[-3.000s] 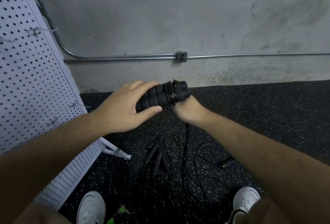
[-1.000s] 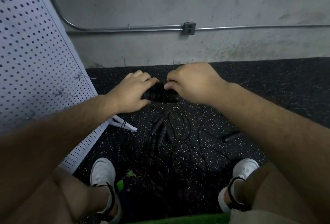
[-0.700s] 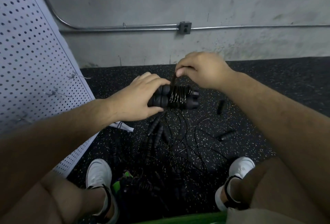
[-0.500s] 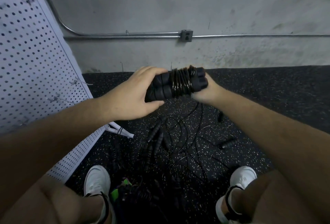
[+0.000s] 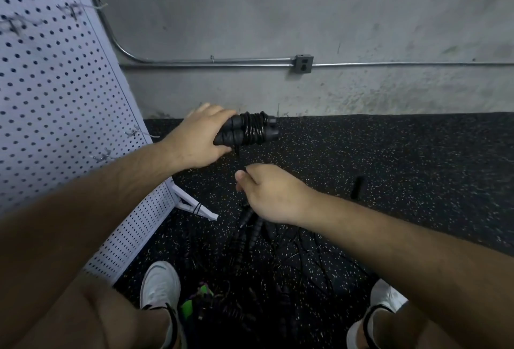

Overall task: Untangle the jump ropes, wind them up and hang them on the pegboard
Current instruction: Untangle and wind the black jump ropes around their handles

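My left hand (image 5: 199,138) grips two black jump-rope handles (image 5: 247,130) held side by side, with black cord wound in several turns round them. A short length of cord hangs from the bundle down to my right hand (image 5: 271,192), which pinches it just below. On the speckled floor beneath lies a tangle of more black ropes and handles (image 5: 250,233). The white pegboard (image 5: 55,103) leans at the left, with wire hooks (image 5: 136,133) sticking out of it.
A concrete wall with a metal conduit and outlet box (image 5: 303,64) closes the far side. A loose black handle (image 5: 357,187) lies on the floor to the right. My white shoes (image 5: 160,282) stand either side of the tangle, next to something green (image 5: 194,302).
My right hand came off the far end of the bundle and dropped below it, now pinching the hanging cord. The left hand keeps its grip on the handles.
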